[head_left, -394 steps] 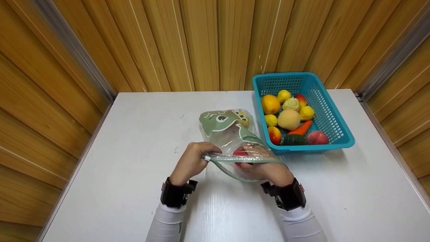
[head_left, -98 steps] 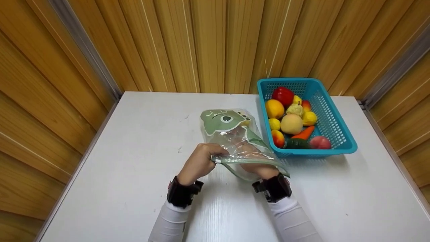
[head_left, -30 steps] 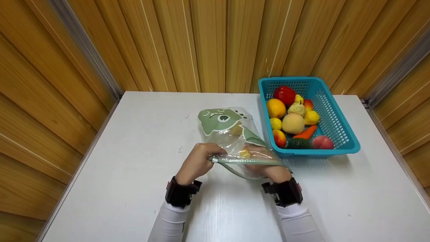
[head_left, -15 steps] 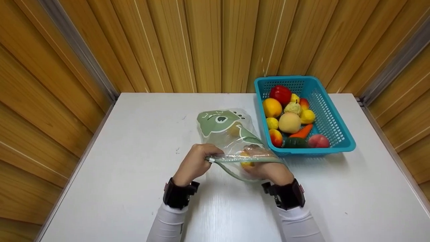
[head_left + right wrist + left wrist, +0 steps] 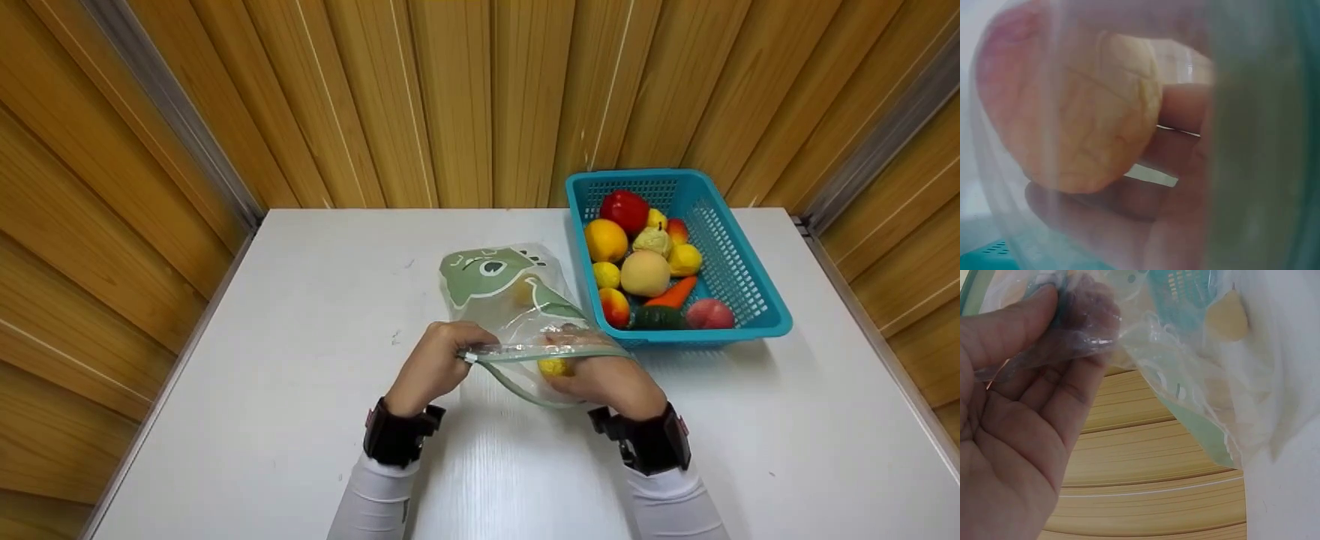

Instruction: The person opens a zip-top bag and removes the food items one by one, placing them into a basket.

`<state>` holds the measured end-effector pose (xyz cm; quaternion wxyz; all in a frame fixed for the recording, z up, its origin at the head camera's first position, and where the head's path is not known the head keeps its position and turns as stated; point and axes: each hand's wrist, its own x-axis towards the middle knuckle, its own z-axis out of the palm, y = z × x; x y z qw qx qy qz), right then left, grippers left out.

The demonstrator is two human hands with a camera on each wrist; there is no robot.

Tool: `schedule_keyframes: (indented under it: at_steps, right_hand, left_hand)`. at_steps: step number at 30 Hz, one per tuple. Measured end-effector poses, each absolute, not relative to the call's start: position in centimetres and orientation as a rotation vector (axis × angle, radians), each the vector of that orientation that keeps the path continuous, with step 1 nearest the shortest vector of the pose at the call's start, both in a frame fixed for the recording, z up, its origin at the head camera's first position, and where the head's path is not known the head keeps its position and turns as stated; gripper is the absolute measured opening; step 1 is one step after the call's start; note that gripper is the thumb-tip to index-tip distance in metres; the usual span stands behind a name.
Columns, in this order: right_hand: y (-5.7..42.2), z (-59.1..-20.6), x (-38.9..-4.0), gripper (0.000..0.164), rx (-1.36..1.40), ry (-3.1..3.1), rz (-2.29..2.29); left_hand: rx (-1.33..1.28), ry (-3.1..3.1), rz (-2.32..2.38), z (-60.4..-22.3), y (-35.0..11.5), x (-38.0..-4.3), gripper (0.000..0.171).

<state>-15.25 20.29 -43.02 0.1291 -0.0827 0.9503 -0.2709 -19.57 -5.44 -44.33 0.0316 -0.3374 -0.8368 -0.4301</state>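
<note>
A clear zip bag (image 5: 487, 277) with a green cartoon print lies on the white table, its mouth toward me. My left hand (image 5: 442, 364) pinches the left end of the zip edge, by the white slider (image 5: 470, 358); in the left wrist view the thumb (image 5: 1022, 320) presses the film. My right hand (image 5: 611, 379) is inside the bag's mouth and grips a wrinkled yellow fruit with a reddish side (image 5: 1089, 112), fingers curled round it. Deeper in the bag sits a pear (image 5: 1227, 318), only faintly visible through the film in the head view.
To the right of the bag stands a blue-green basket (image 5: 750, 289). It holds a red bell pepper (image 5: 624, 211), an orange (image 5: 606, 240), a carrot (image 5: 673, 292) and several other fruits and vegetables. Wood-panelled walls (image 5: 457, 105) border the table.
Over thirteen seconds, the red bell pepper has gone from my right hand in the bag to the basket. Lately my right hand has drawn the yellow fruit back toward the bag's mouth.
</note>
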Motion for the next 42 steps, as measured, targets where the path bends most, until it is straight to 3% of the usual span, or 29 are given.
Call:
schedule_keyframes:
  at_steps: [13,21,30,42]
  right_hand:
    - [20.4,-41.1,-13.6,0.074,-0.443,2.787,-0.724]
    - [20.8,-40.3,-13.3,0.078,-0.429,2.733,-0.768]
    - [21.4,-39.1,-12.3,0.057,-0.603,2.785,-0.777]
    - [22.8,-37.2,-10.1,0.067,-0.654,2.825,-0.906]
  left_hand:
    - [-1.048,-2.578,-1.314,-44.3,-5.5,-19.5,0.039]
    - [-1.051,-2.57,-1.32,-44.4,-5.5,-19.5,0.035]
    - [-1.044,-2.576,-1.314,-44.4,-5.4,-19.5,0.038]
    - [-1.058,-2.559,-1.316,-44.5,-5.4,-19.5,0.037]
